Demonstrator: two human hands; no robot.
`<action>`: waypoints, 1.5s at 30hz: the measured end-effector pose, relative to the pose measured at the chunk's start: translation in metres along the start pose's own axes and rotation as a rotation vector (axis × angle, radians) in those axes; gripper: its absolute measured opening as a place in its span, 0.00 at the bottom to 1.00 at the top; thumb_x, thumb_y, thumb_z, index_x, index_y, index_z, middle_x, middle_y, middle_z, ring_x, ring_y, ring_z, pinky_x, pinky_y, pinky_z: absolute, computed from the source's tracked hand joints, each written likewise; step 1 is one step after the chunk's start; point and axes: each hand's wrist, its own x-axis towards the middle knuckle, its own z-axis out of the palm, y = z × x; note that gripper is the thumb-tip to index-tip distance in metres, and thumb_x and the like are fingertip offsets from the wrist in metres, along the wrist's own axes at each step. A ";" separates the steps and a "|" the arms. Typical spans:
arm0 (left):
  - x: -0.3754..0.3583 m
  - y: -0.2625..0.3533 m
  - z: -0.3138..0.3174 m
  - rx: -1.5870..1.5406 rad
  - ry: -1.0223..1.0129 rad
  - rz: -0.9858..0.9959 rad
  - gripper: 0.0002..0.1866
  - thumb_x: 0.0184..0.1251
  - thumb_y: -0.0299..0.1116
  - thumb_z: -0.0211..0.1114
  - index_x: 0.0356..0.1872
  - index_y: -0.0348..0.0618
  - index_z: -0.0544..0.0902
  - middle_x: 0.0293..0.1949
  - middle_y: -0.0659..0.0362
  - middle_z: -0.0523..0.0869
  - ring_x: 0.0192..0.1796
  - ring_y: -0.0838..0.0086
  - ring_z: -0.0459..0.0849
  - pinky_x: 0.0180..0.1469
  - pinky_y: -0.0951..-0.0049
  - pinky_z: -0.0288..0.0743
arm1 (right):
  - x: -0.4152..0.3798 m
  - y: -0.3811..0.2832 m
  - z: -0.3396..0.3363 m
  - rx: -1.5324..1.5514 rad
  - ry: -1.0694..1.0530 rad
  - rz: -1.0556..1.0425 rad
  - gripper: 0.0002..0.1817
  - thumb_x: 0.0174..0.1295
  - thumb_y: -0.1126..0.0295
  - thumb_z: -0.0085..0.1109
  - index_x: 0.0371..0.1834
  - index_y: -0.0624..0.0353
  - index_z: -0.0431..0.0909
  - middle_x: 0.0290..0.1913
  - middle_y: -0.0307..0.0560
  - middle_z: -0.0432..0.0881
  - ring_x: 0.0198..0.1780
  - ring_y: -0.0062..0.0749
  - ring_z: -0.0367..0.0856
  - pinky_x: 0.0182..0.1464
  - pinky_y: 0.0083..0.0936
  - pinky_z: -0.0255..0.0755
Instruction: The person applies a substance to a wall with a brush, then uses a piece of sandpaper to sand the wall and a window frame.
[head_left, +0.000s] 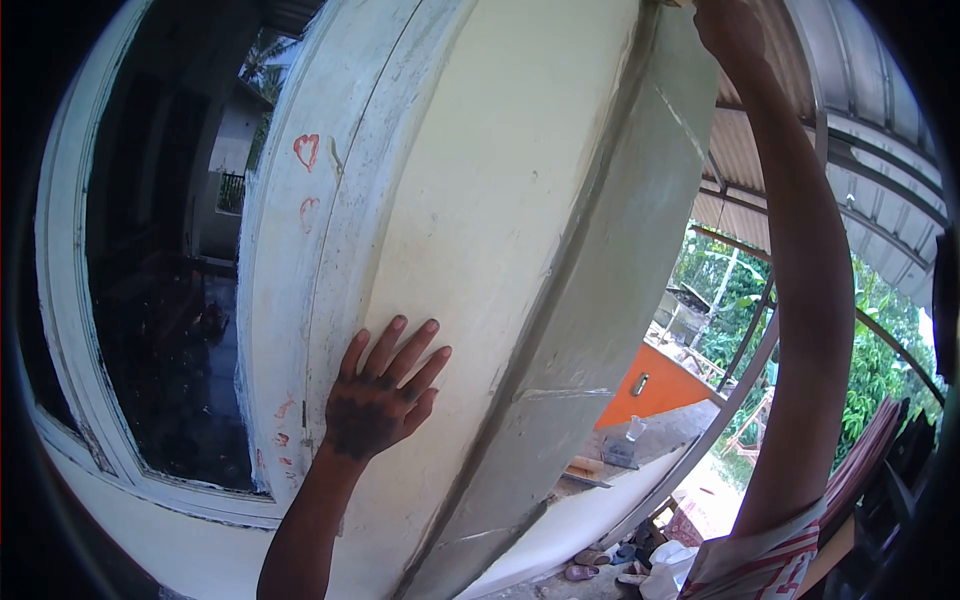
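The left hand (375,415) is spread, laid on the cream wall face (470,230). The right hand (733,35) is raised at the top edge beside a small tan object (676,3), mostly cut off; its exact grip cannot be told. The cream wall face looks largely coated, though specks mark it. A rough dark strip (540,325) separates it from the grey-green wall face (610,290), where pale streaks (565,393) suggest an unfinished finish; how much is left cannot be told. Leftward, the weathered window frame (285,230) bears red hearts (306,152) and would bound any reach. Lower right, beyond an orange panel (655,385), shoes (590,562) and a white bag (668,570) could hinder footing
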 end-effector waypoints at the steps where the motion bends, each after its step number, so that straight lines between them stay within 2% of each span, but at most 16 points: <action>1: 0.000 0.000 0.000 0.004 0.002 -0.002 0.29 0.64 0.47 0.68 0.69 0.68 0.77 0.77 0.66 0.70 0.79 0.62 0.64 0.79 0.48 0.51 | -0.002 -0.002 -0.006 -0.028 -0.049 0.013 0.17 0.61 0.75 0.53 0.47 0.50 0.89 0.44 0.55 0.89 0.49 0.49 0.88 0.53 0.43 0.80; 5: -0.002 0.001 0.001 0.003 -0.004 -0.011 0.30 0.64 0.47 0.67 0.70 0.68 0.76 0.77 0.66 0.69 0.79 0.60 0.63 0.79 0.47 0.51 | -0.007 -0.001 -0.015 -0.012 -0.001 -0.102 0.16 0.61 0.75 0.55 0.46 0.50 0.89 0.43 0.55 0.89 0.48 0.48 0.88 0.52 0.43 0.80; 11: -0.010 0.002 0.001 -0.013 -0.006 -0.030 0.32 0.64 0.46 0.68 0.72 0.67 0.74 0.78 0.63 0.67 0.80 0.56 0.60 0.78 0.41 0.51 | -0.028 -0.025 -0.058 0.031 -0.107 -0.079 0.13 0.60 0.73 0.56 0.43 0.50 0.90 0.41 0.55 0.89 0.46 0.49 0.88 0.49 0.44 0.81; 13: -0.012 0.003 0.001 -0.020 -0.006 -0.036 0.32 0.64 0.46 0.68 0.72 0.67 0.74 0.78 0.62 0.67 0.80 0.56 0.60 0.78 0.41 0.51 | -0.033 -0.030 -0.067 0.016 -0.139 -0.154 0.13 0.59 0.72 0.57 0.42 0.51 0.90 0.40 0.56 0.89 0.46 0.50 0.88 0.50 0.45 0.80; 21: -0.013 0.004 0.002 -0.024 -0.011 -0.038 0.32 0.65 0.46 0.68 0.72 0.67 0.75 0.78 0.62 0.67 0.80 0.55 0.60 0.78 0.40 0.51 | -0.056 -0.049 -0.115 0.071 -0.264 -0.164 0.12 0.58 0.73 0.59 0.42 0.52 0.90 0.37 0.56 0.89 0.44 0.51 0.88 0.48 0.44 0.81; 23: -0.013 0.003 0.003 -0.008 0.004 -0.036 0.31 0.65 0.47 0.67 0.71 0.66 0.75 0.78 0.62 0.67 0.80 0.54 0.60 0.78 0.40 0.50 | -0.061 -0.049 -0.132 0.116 -0.283 -0.136 0.12 0.58 0.74 0.60 0.42 0.53 0.89 0.37 0.55 0.89 0.44 0.51 0.88 0.47 0.43 0.81; 25: -0.013 0.002 0.003 -0.002 -0.003 -0.027 0.31 0.65 0.47 0.67 0.71 0.66 0.75 0.78 0.62 0.67 0.80 0.54 0.60 0.78 0.40 0.50 | -0.060 -0.056 -0.167 0.089 -0.360 0.166 0.12 0.60 0.75 0.60 0.44 0.54 0.89 0.38 0.55 0.89 0.43 0.49 0.89 0.46 0.41 0.81; 27: -0.013 0.004 0.002 0.004 -0.002 -0.014 0.31 0.66 0.47 0.67 0.71 0.66 0.75 0.78 0.62 0.67 0.80 0.54 0.60 0.78 0.39 0.50 | -0.075 -0.062 -0.198 0.406 -0.262 0.354 0.12 0.63 0.77 0.59 0.45 0.55 0.89 0.39 0.54 0.89 0.42 0.50 0.88 0.45 0.41 0.80; 28: -0.013 0.004 0.002 0.003 -0.005 -0.024 0.30 0.66 0.47 0.66 0.71 0.66 0.76 0.78 0.61 0.67 0.80 0.54 0.60 0.78 0.39 0.50 | -0.084 -0.050 -0.195 0.302 -0.024 0.188 0.11 0.64 0.77 0.59 0.45 0.56 0.88 0.39 0.55 0.88 0.42 0.51 0.88 0.45 0.41 0.80; 31: -0.012 0.004 0.001 0.019 -0.002 -0.010 0.31 0.66 0.47 0.66 0.71 0.66 0.76 0.78 0.60 0.67 0.80 0.53 0.60 0.78 0.38 0.49 | -0.111 -0.037 -0.210 0.261 0.228 0.103 0.10 0.63 0.77 0.62 0.46 0.60 0.87 0.40 0.59 0.88 0.44 0.55 0.87 0.47 0.41 0.80; 34: -0.012 0.006 0.001 -0.015 -0.008 -0.039 0.31 0.65 0.47 0.66 0.71 0.65 0.76 0.77 0.59 0.68 0.80 0.52 0.59 0.78 0.38 0.48 | -0.169 -0.002 -0.201 0.269 0.145 0.190 0.12 0.74 0.65 0.55 0.55 0.48 0.84 0.46 0.48 0.89 0.43 0.46 0.88 0.44 0.40 0.79; 36: -0.011 0.006 0.000 -0.021 -0.006 -0.032 0.31 0.65 0.46 0.66 0.72 0.64 0.76 0.78 0.59 0.68 0.80 0.52 0.59 0.78 0.38 0.47 | -0.217 -0.030 -0.235 0.501 0.025 0.497 0.13 0.74 0.71 0.56 0.58 0.48 0.85 0.44 0.47 0.89 0.41 0.37 0.88 0.43 0.33 0.78; 37: -0.011 0.006 -0.002 -0.033 -0.009 -0.034 0.31 0.65 0.46 0.66 0.72 0.63 0.76 0.78 0.59 0.67 0.80 0.51 0.59 0.78 0.38 0.47 | -0.246 -0.038 -0.248 0.552 -0.013 0.586 0.15 0.73 0.76 0.57 0.58 0.50 0.85 0.43 0.45 0.89 0.40 0.29 0.86 0.41 0.28 0.77; 39: -0.010 0.006 -0.004 -0.039 -0.010 -0.028 0.31 0.65 0.46 0.66 0.72 0.63 0.76 0.78 0.58 0.67 0.80 0.51 0.58 0.78 0.37 0.47 | -0.309 -0.055 -0.265 0.703 -0.030 0.798 0.16 0.75 0.75 0.55 0.61 0.53 0.84 0.42 0.44 0.88 0.40 0.22 0.85 0.42 0.26 0.77; 43: -0.009 0.010 -0.009 -0.065 -0.016 -0.047 0.31 0.66 0.46 0.65 0.73 0.64 0.75 0.79 0.61 0.65 0.81 0.54 0.58 0.79 0.39 0.45 | -0.441 -0.095 -0.299 0.981 -0.271 1.369 0.18 0.77 0.68 0.54 0.65 0.63 0.79 0.41 0.47 0.87 0.36 0.21 0.81 0.41 0.22 0.75; 45: -0.003 0.012 -0.013 -0.052 -0.017 -0.037 0.31 0.65 0.45 0.66 0.72 0.61 0.75 0.79 0.59 0.65 0.81 0.52 0.57 0.79 0.38 0.45 | -0.504 -0.111 -0.324 1.102 -0.407 1.582 0.20 0.76 0.63 0.56 0.64 0.62 0.79 0.42 0.46 0.86 0.35 0.22 0.81 0.38 0.20 0.73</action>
